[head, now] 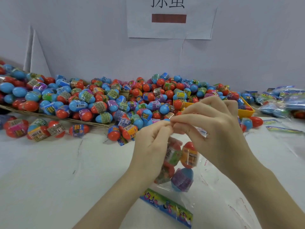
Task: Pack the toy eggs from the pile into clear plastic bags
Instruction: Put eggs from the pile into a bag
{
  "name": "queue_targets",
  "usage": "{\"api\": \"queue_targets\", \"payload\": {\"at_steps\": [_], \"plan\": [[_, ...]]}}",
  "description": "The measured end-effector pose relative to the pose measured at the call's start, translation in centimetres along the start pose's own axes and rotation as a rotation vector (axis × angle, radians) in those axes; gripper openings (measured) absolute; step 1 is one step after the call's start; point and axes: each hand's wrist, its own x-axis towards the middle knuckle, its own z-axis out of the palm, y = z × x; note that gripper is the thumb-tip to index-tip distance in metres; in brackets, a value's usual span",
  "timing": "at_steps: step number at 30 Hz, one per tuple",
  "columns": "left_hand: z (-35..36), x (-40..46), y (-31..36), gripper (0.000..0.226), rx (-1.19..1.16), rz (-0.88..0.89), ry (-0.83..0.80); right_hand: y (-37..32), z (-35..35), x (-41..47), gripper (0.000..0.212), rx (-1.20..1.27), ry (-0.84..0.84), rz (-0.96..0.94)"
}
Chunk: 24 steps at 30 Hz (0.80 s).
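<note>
Near-left table: white plastic-covered table surface (66, 171) lies bare, open to a reaching hand.
Far side: heap of red-and-blue plastic toy eggs (115, 100) blocks the way along the grey wall (82, 47).
Left edge: loose shrink-wrapped eggs (34, 128) scattered just before the heap.
Centre: both hands and a clear plastic bag of eggs (179, 169) occupy the space.
Right: yellow plastic tray (245, 111) and filled clear bags (280, 101) crowd the table.

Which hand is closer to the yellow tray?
Right. The right hand sits just in front of the yellow tray, overlapping its near edge in the head view. The left hand is farther left and nearer the person.
</note>
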Motion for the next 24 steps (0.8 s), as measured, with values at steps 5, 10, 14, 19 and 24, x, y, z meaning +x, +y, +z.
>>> {"api": "queue_targets", "payload": {"at_steps": [5,10,14,19,24], "plan": [[-0.22,-0.24,-0.2,0.025,0.176,0.153,-0.004,-0.18,-0.03,-0.01,0.029,-0.019,-0.023,-0.024],[-0.2,-0.19,-0.53,0.038,0.23,0.185,0.007,-0.22,-0.04,-0.19,0.027,-0.088,-0.059,-0.049],[-0.12,-0.24,-0.64,0.027,0.237,0.186,0.029,-0.43,0.03,-0.13,0.028,-0.143,-0.059,-0.065],[-0.12,-0.21,-0.89,0.029,0.347,0.254,0.068,-0.83,0.14,-0.14,0.029,-0.237,-0.025,-0.091],[-0.19,-0.31,-0.95,0.038,0.411,0.287,0.058,-0.81,0.21,-0.18,0.03,-0.277,-0.019,-0.107]]}}
